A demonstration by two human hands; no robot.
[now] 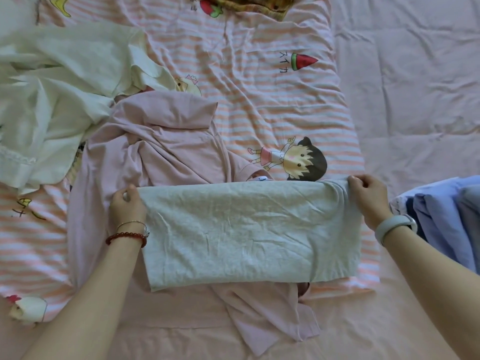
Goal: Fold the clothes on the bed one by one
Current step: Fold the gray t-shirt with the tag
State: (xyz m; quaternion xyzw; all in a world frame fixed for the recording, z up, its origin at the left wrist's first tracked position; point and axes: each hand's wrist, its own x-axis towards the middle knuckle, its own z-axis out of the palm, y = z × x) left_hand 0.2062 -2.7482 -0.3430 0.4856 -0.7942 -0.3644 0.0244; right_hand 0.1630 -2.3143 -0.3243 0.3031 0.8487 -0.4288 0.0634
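Head view: left hand (127,206) and right hand (370,197) each pinch a far corner of the grey garment (249,229), stretching it taut between them, probably to keep the fold square.

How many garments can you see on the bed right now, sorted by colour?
Grey: 1, the grey garment, held at its far corners by the left hand and right hand
Pink: 1, the pink garment
White: 1 heap, the white clothes, pieces uncountable
Blue: 1 stack, the blue clothes
Total: 4
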